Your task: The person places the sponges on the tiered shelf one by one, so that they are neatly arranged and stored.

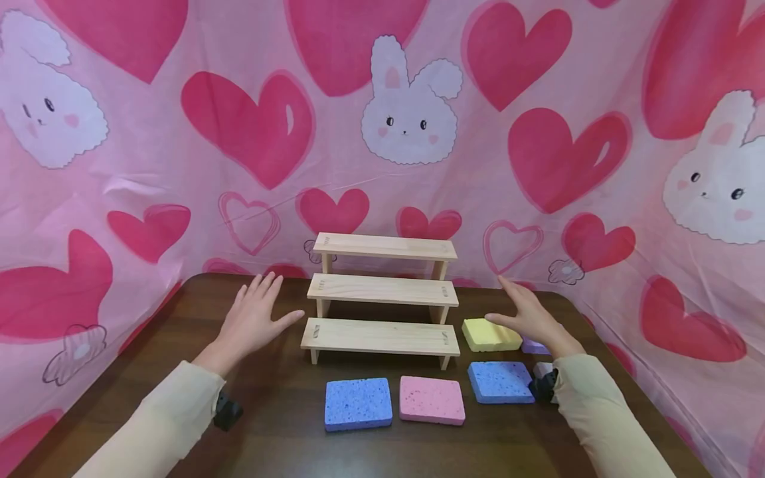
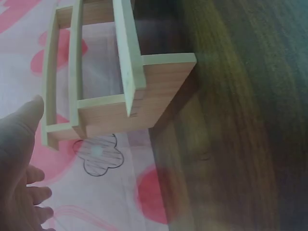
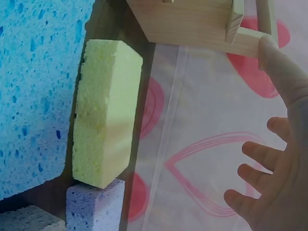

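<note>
A pale three-step wooden shelf [image 1: 382,290] stands at the middle back of the table. My left hand [image 1: 254,318], fingers spread and holding nothing, hovers to its left. On the other side my right hand [image 1: 532,318] is likewise spread above the yellow sponge [image 1: 490,337], nothing in its grasp. The yellow sponge also shows large beside the blue sponge [image 3: 36,91] in the right wrist view. A second blue sponge [image 1: 358,405] and a pink sponge [image 1: 431,400] lie side by side before the shelf. The purple sponge [image 1: 534,346] is partly hidden by the right forearm.
A pale grey sponge [image 3: 31,219] lies near the purple one, mostly covered by the right wrist in the head view. The dark wooden table [image 1: 275,425] is surrounded at back and sides by a pink cloth [image 1: 340,159] with hearts and rabbits.
</note>
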Tool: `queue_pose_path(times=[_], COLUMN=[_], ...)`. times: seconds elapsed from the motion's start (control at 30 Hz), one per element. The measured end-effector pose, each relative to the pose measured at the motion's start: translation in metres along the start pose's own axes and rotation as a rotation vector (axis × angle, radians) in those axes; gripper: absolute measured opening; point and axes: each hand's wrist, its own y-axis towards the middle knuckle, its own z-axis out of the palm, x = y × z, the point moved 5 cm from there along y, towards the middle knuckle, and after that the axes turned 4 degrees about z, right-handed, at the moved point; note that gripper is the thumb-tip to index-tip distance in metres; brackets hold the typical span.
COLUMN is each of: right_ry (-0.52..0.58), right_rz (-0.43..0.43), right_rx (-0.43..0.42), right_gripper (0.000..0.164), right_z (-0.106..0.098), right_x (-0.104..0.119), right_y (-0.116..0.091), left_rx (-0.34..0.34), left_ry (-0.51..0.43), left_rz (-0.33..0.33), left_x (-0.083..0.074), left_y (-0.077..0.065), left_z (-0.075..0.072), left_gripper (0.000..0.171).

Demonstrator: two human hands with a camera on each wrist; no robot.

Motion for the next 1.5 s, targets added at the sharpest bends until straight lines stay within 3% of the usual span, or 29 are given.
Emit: queue_pose_path(times=[0.43, 0.67, 0.87, 1.33, 1.5], right_ry=[0.052, 0.15, 0.159, 0.207, 0.212], right_rz=[-0.044, -0.017, -0.023, 0.135, 0.146], right_rx=[0.017, 0.07, 0.089, 0.186, 0.2], right_gripper=[0.094, 0.09, 0.086, 0.086, 0.085], right_z=[0.011, 0.019, 0.028, 0.046, 0.049], right_x=[-0.014, -0.021, -0.028, -0.047, -0.049], right_y=[-0.001, -0.004, -0.004, -0.006, -0.008], left_rx=[-0.006, -0.004, 0.012, 0.044, 0.065], left_ry=[-0.06, -0.094, -0.119, -0.141, -0.154], left_rz=[0.011, 0.014, 0.002, 0.024, 0.029], left_x=[0.003, 0.004, 0.005, -0.001, -0.003], left_y=[-0.003, -0.006, -0.009, -0.015, -0.016], left_z=[0.016, 0.028, 0.036, 0.049, 0.056], left_gripper=[0.086, 0.084, 0.083, 0.08, 0.08])
